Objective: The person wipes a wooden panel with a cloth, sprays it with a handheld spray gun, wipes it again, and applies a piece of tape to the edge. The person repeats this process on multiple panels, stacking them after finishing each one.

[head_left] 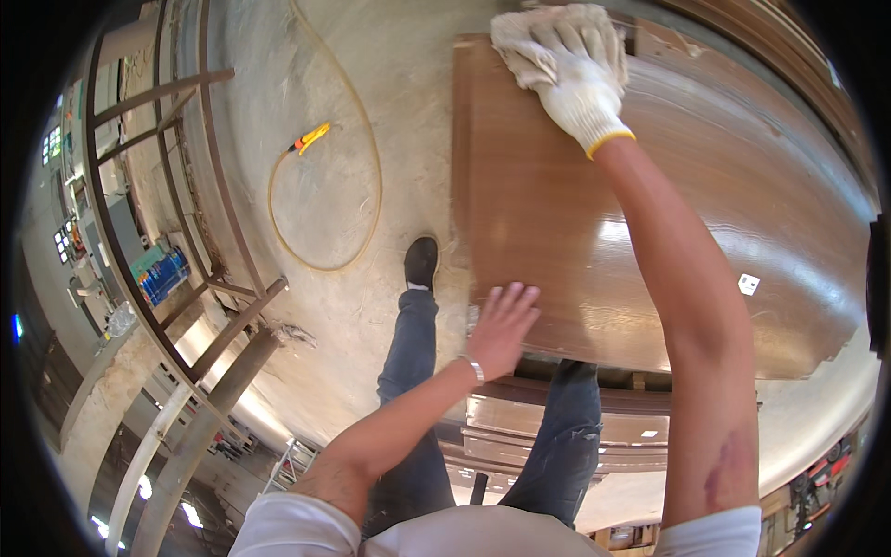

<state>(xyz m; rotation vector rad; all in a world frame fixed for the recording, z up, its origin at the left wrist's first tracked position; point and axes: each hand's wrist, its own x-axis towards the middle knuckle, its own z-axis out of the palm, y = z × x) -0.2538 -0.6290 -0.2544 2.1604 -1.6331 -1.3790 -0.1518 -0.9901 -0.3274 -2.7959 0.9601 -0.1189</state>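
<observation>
A glossy brown wooden panel (548,213) lies flat in front of me, reaching off to the right. At its far left corner my right hand (577,84), in a white knit glove with a yellow cuff, presses a crumpled off-white cloth (520,46) against the surface. My left hand (501,325) is bare, with a bracelet at the wrist. Its fingers stretch out over the panel's near left corner, slightly blurred. A small white label (748,284) sticks to the panel on the right.
On the concrete floor to the left lies a thin yellowish hose (379,186) with a yellow air gun (311,139). Further left stands a dark metal frame (209,139). More brown panels (520,418) are stacked behind my legs, and others (789,37) lie beyond the far edge.
</observation>
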